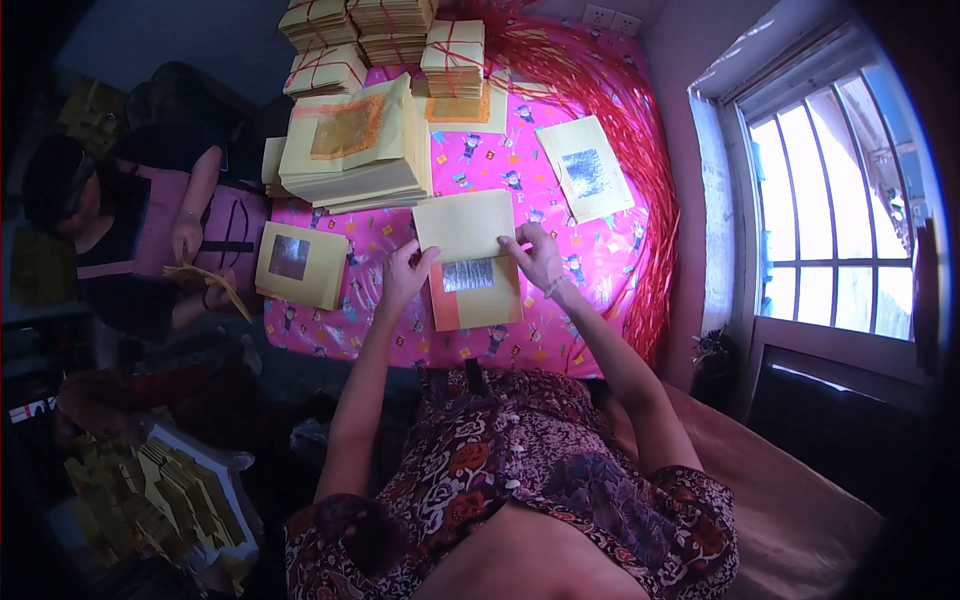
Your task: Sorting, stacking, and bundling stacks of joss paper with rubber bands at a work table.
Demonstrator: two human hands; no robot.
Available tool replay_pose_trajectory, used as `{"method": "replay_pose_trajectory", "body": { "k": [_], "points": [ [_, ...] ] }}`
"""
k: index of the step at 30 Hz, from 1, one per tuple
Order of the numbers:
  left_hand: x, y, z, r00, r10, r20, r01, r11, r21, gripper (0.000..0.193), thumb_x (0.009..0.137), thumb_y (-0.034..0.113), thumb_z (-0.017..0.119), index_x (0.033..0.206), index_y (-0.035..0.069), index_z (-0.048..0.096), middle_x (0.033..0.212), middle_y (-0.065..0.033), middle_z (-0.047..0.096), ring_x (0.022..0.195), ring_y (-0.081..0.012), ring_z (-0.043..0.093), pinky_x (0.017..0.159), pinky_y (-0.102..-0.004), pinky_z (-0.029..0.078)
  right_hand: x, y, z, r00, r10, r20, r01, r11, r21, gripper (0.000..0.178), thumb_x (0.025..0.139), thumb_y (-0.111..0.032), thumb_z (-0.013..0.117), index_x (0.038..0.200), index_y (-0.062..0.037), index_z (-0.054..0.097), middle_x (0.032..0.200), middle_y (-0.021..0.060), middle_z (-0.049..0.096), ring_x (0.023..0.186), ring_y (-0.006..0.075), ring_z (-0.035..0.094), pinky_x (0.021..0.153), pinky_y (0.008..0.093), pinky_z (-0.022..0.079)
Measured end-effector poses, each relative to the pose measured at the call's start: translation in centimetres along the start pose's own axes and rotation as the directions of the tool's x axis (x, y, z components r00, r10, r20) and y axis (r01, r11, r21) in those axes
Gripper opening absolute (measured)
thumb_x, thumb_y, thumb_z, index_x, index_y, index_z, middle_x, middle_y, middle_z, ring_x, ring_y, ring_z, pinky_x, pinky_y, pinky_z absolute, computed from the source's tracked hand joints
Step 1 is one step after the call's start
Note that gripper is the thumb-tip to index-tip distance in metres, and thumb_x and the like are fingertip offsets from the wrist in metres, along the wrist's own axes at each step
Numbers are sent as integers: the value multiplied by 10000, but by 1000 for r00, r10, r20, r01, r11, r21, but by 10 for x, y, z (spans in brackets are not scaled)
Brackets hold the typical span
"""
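Observation:
A plain yellow paper sheet [465, 225] is raised in front of me. My left hand [405, 270] pinches its lower left edge between thumb and fingers. On the opposite edge, my right hand [538, 256] grips the same sheet, thumb inward. Beneath lies a yellow paper with a silver foil patch [475, 274] and an orange band; whether the two are one folded piece I cannot tell. Left of my hands rests a small pile of yellow papers with a foil square [290, 255]. To the right sits another foil-patched paper stack [585, 170], slightly turned.
A tall stack of yellow paper [350, 165] stands behind my left hand, with tied bundles [455, 55] farther back. Red plastic strands [640, 200] run down the right side of the pink patterned tablecloth [385, 335]. At left, another person [150, 220] holds yellow papers. A barred window [835, 210] is at right.

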State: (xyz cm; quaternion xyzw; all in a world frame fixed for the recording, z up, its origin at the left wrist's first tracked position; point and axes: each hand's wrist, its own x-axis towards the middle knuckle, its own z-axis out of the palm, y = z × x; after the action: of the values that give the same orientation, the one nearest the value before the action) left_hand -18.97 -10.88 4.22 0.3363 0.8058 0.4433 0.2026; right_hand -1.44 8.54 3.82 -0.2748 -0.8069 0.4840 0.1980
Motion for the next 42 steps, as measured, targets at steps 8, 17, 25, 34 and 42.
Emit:
{"method": "replay_pose_trajectory", "body": {
  "k": [8,17,25,34,42],
  "points": [
    [-2,-6,20,981,-98,-167,73,986,-151,186,858,156,675,812,12,566,607,-4,554,549,-54,480,509,-242,395,3,3,12,993,111,-46,-114,991,-71,362,839,-320,677,741,16,581,728,127,568,619,237,595,582,351,490],
    [-2,-13,24,975,-126,-181,107,988,-114,239,858,210,678,803,19,544,588,-47,559,518,-112,505,489,-301,399,6,0,15,985,152,-79,-161,979,-123,352,814,-316,692,738,10,585,686,135,560,595,250,566,560,367,460],
    [3,-14,28,971,-149,-185,124,983,-138,244,864,219,670,805,18,545,570,-49,549,508,-124,498,490,-312,397,11,-2,14,980,180,-88,-196,953,-232,389,809,-360,700,735,13,617,686,139,628,605,240,621,569,353,485],
    [3,-14,31,959,-193,-209,174,979,-106,253,846,232,684,802,25,544,571,-60,560,499,-145,519,490,-332,396,12,1,17,978,187,-94,-206,934,-292,384,804,-374,691,733,-3,627,682,152,628,599,272,611,565,377,474],
    [-5,14,40,902,-33,-430,128,973,194,355,811,239,711,1006,54,479,776,-110,577,716,-307,588,645,-425,447,14,2,17,967,248,-60,-254,914,-316,358,796,-352,694,750,-10,599,740,186,593,684,343,610,644,430,487]
  ]
}}
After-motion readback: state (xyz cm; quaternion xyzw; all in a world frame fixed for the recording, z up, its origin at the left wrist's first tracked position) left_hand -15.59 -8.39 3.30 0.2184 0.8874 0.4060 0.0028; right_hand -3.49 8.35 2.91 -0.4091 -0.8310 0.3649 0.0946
